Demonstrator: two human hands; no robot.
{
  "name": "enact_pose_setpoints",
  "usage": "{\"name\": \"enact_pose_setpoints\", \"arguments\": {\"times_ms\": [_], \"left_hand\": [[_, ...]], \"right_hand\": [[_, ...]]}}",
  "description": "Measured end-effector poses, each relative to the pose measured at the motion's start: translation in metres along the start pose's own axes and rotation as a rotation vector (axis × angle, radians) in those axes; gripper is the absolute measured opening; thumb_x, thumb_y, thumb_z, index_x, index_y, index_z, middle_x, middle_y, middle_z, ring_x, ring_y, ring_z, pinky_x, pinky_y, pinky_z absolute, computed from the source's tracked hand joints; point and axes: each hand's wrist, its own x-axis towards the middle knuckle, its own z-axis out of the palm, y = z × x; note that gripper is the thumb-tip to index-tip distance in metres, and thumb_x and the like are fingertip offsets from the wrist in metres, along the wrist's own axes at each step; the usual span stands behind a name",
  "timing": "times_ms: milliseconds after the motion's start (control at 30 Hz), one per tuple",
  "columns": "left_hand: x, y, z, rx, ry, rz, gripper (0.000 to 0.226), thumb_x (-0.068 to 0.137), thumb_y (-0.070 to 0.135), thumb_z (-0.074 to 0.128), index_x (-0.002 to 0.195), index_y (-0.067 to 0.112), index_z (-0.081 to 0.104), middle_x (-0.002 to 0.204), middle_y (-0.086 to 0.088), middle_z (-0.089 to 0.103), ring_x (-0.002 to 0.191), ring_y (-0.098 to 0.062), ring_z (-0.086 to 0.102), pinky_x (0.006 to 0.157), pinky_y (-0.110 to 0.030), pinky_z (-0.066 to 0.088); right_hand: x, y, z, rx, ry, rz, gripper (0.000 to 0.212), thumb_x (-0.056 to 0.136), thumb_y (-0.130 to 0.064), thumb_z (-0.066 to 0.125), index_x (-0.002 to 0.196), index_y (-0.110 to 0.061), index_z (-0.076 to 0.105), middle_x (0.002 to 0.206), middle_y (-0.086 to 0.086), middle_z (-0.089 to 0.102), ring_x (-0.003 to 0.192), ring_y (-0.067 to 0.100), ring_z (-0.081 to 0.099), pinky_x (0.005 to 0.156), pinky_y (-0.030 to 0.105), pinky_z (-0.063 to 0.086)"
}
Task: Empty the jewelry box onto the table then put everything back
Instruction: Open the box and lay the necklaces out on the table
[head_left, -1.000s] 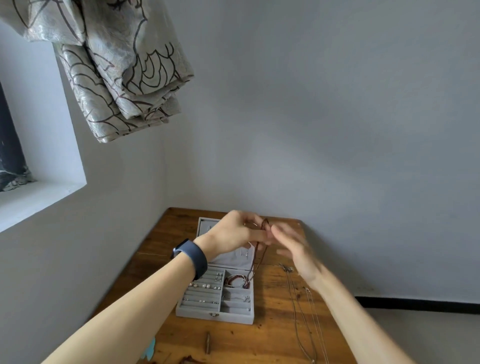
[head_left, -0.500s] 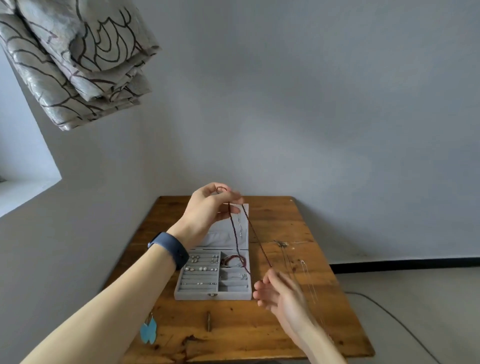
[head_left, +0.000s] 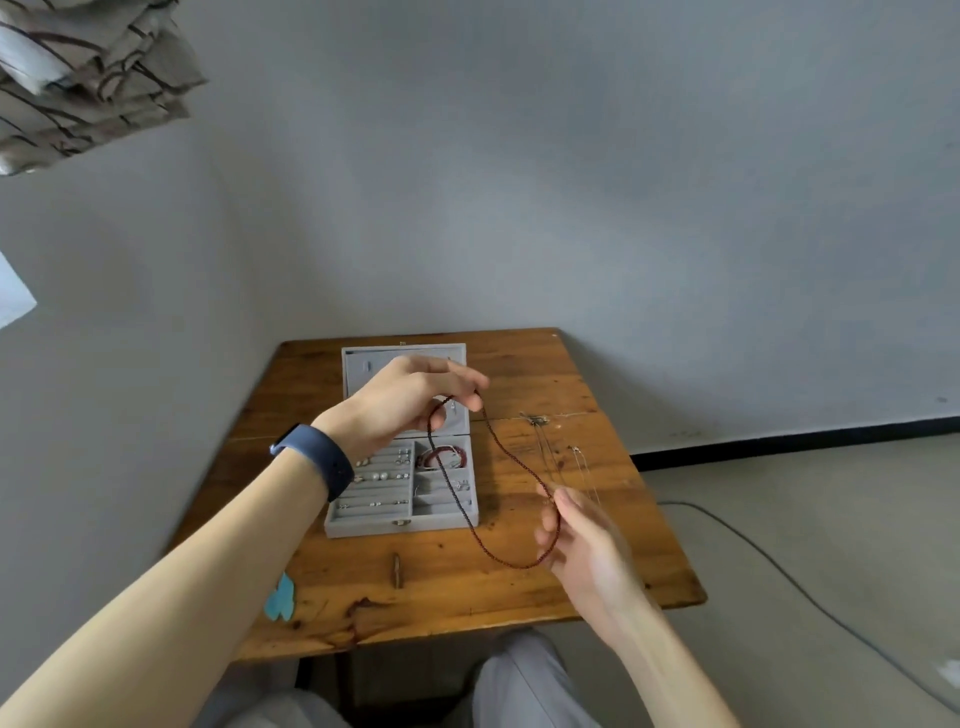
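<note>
1. Two hands hold one dark red necklace (head_left: 506, 452) above the counter (head_left: 524, 364), stretched in a long loop between them.
2. Left grip (head_left: 410, 400), with a dark blue wristband (head_left: 317, 460), pinches the upper end with thumb and fingertips, above the open lid of the jewelry box (head_left: 400, 526).
3. Right grip (head_left: 582, 551) is blurred. It pinches the cord at thumb and first finger, the other fingers loosely curled, and it is to the right of the box, nearer to the person.
4. From there the loop hangs low past the front right corner of the box. I cannot tell if it touches the wood.
5. Red bracelets (head_left: 441, 457) lie in the rear right compartment of the box.
6. The box stands left of the middle, its lid reaching almost to the far edge. The left edge of the counter is beside the wall.
7. On the right half of the counter lie thin silver chains (head_left: 576, 467), with bare wood around them up to the right edge.
8. In front of the box lies a small brown piece (head_left: 396, 569), and a turquoise thing (head_left: 280, 597) is at the near left edge.
</note>
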Motion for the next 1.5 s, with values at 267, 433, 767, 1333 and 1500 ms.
{"name": "enact_pose_setpoints", "arguments": {"times_ms": [267,433,767,1333,1500], "left_hand": [[-0.005,-0.011,-0.006,0.126,0.022,0.0,0.006,0.087,0.022,0.076,0.085,0.02,0.081,0.108,0.01,0.074,0.06,-0.013,0.057,0.061,-0.019,0.051],[-0.003,-0.032,-0.007,0.603,0.081,0.08,0.013,0.089,0.023,0.073,0.101,0.025,0.078,0.096,0.012,0.075,0.079,-0.008,0.069,0.066,-0.013,0.051],[-0.002,-0.068,-0.001,0.638,-0.248,-0.217,0.031,0.09,0.051,0.064,0.088,0.021,0.075,0.063,0.012,0.06,0.058,-0.003,0.054,0.056,-0.016,0.042],[0.011,-0.036,0.205,0.235,-0.525,0.149,0.023,0.09,0.042,0.072,0.094,0.021,0.078,0.09,0.009,0.074,0.084,-0.007,0.064,0.083,-0.026,0.049],[0.007,-0.041,0.207,0.056,-0.552,0.053,0.03,0.093,0.037,0.069,0.089,0.008,0.076,0.075,-0.002,0.073,0.071,-0.015,0.064,0.074,-0.024,0.05]], "right_hand": [[-0.012,-0.007,-0.015,-0.267,-0.001,-0.03,0.037,0.079,-0.049,0.077,0.092,-0.015,0.072,0.061,-0.003,0.05,0.066,0.017,0.058,0.065,0.028,0.05],[-0.026,-0.005,-0.029,-0.439,0.017,-0.099,0.017,0.095,-0.034,0.062,0.09,-0.021,0.072,0.075,0.0,0.068,0.08,0.022,0.071,0.07,0.03,0.056],[-0.053,-0.009,-0.079,-0.511,0.367,-0.169,0.016,0.1,-0.011,0.056,0.101,-0.016,0.07,0.088,-0.001,0.077,0.085,0.015,0.073,0.067,0.022,0.058],[-0.075,-0.083,-0.08,-0.773,0.362,-0.428,0.014,0.09,-0.016,0.072,0.09,-0.03,0.074,0.082,-0.014,0.076,0.083,0.0,0.071,0.071,0.006,0.047],[-0.078,-0.091,-0.099,-0.749,0.445,-0.44,0.013,0.091,-0.017,0.07,0.089,-0.03,0.073,0.084,-0.013,0.076,0.087,0.004,0.071,0.079,0.021,0.053]]}}
